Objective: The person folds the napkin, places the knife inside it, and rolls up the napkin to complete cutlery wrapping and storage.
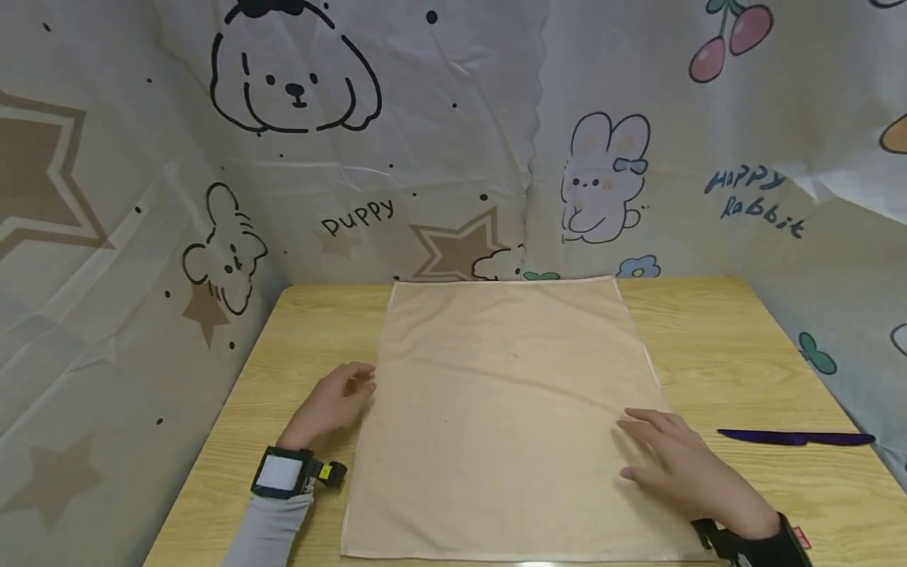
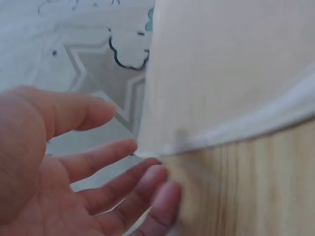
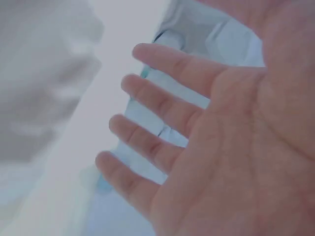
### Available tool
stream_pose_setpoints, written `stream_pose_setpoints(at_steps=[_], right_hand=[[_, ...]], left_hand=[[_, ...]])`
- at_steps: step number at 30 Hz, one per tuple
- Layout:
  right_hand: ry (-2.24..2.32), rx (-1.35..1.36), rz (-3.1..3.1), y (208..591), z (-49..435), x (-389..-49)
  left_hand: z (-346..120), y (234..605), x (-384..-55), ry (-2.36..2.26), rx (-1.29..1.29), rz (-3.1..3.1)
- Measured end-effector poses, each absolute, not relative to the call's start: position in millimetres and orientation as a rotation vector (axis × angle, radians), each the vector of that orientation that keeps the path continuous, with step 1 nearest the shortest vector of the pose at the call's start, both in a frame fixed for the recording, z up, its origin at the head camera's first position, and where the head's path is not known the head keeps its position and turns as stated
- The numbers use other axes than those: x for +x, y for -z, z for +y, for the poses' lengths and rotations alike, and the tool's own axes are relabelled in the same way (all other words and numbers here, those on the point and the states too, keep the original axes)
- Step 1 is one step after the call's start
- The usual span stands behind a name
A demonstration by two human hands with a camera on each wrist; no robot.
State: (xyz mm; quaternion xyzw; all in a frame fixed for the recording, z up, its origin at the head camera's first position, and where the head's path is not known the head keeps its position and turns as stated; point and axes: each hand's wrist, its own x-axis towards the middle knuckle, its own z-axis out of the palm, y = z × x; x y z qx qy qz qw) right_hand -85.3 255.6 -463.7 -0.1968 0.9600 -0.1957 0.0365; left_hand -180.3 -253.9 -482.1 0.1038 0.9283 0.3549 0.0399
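A beige square cloth (image 1: 496, 441) with a pale stitched edge lies spread out on the wooden table, with faint creases across it. My left hand (image 1: 331, 405) is beside the cloth's left edge, fingertips right at it; in the left wrist view that hand (image 2: 74, 182) has its thumb apart from its loosely bent fingers. Over the cloth's right side hovers my right hand (image 1: 676, 461), fingers extended. The right wrist view shows its palm (image 3: 221, 147) with the fingers spread and nothing in them.
A dark purple knife (image 1: 797, 438) lies on the wooden table (image 1: 319, 331) to the right of the cloth. White printed sheets (image 1: 453, 142) with cartoon animals and stars hang behind the table and along both sides.
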Motion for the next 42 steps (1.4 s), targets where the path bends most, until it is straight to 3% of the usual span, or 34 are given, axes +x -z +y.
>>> stream_pose_setpoints(at_steps=[9, 17, 23, 29, 35, 42], right_hand=[[0.628, -1.052, 2.766, 450, 150, -90], [0.358, -1.677, 2.550, 457, 44, -71], [0.116, -1.705, 2.329, 471, -10, -54], [0.019, -1.594, 2.256, 482, -28, -48], [0.038, -1.711, 2.323, 481, -25, -52], [0.518, -1.682, 2.453, 459, 3, -78]], left_hand=[[-270, 497, -237, -1.569, -0.002, 2.453], [-282, 505, -249, -1.902, -0.095, 2.187], [-284, 506, -250, -1.937, -0.116, 2.148], [-285, 507, -245, -1.913, -0.120, 2.161], [-285, 512, -245, -1.922, -0.124, 2.143], [-282, 510, -246, -1.930, -0.092, 2.147]])
